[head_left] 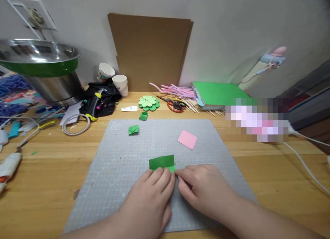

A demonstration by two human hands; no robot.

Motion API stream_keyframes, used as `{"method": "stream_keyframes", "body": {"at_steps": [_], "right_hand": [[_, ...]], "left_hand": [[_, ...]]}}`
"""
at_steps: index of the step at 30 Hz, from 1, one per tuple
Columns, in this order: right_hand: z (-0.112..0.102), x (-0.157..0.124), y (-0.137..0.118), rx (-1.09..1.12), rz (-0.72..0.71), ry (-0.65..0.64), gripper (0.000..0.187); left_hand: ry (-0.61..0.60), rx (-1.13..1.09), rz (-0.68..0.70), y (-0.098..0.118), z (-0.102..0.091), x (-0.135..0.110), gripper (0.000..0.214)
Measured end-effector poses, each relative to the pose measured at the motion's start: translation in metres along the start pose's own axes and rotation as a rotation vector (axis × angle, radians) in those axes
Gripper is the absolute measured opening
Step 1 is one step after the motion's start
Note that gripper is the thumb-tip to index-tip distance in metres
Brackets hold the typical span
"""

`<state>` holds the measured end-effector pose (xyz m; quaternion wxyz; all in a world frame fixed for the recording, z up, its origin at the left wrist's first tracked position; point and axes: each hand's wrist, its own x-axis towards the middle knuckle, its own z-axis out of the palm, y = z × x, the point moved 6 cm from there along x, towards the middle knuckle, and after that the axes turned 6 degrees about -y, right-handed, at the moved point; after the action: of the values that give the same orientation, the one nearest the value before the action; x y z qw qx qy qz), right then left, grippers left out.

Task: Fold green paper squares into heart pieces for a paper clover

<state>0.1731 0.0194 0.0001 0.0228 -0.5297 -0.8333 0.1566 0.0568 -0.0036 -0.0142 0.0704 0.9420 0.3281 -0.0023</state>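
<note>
A green sheet of paper [162,161] lies on the grey cutting mat [123,184], its far part raised along a crease. My left hand [151,194] rests over its near part, fingers flat and side by side, thumb apart from the sheet. At the right corner of the paper, my right hand [206,187] has thumb and index tips close together; the exact grip there is partly hidden. Farther up the mat are a folded green paper piece [133,129] and a pink paper square [187,139]. Another folded green piece [143,116] sits by the mat's far edge.
Behind the mat are a layered green paper flower [149,102], scissors [176,104], pink stems [177,90] and a green book [220,93]. Left stand paper cups [120,85], a tape roll [76,125] and a metal bowl [38,55]. A white cable [306,163] runs at right.
</note>
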Motion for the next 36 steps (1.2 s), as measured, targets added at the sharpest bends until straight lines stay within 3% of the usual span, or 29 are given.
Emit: {"method": "stream_keyframes", "body": {"at_steps": [9, 17, 36], "right_hand": [[-0.001, -0.003, -0.01, -0.197, -0.076, -0.079, 0.024], [-0.003, -0.002, -0.008, -0.181, -0.065, -0.084, 0.022], [0.0, -0.002, -0.006, -0.2, -0.056, -0.069, 0.022]], "left_hand": [[-0.025, 0.046, 0.012, -0.003, -0.014, 0.004, 0.046], [-0.009, 0.131, 0.044, -0.015, -0.023, -0.005, 0.042], [-0.068, 0.119, -0.074, -0.033, -0.036, -0.041, 0.044]]}}
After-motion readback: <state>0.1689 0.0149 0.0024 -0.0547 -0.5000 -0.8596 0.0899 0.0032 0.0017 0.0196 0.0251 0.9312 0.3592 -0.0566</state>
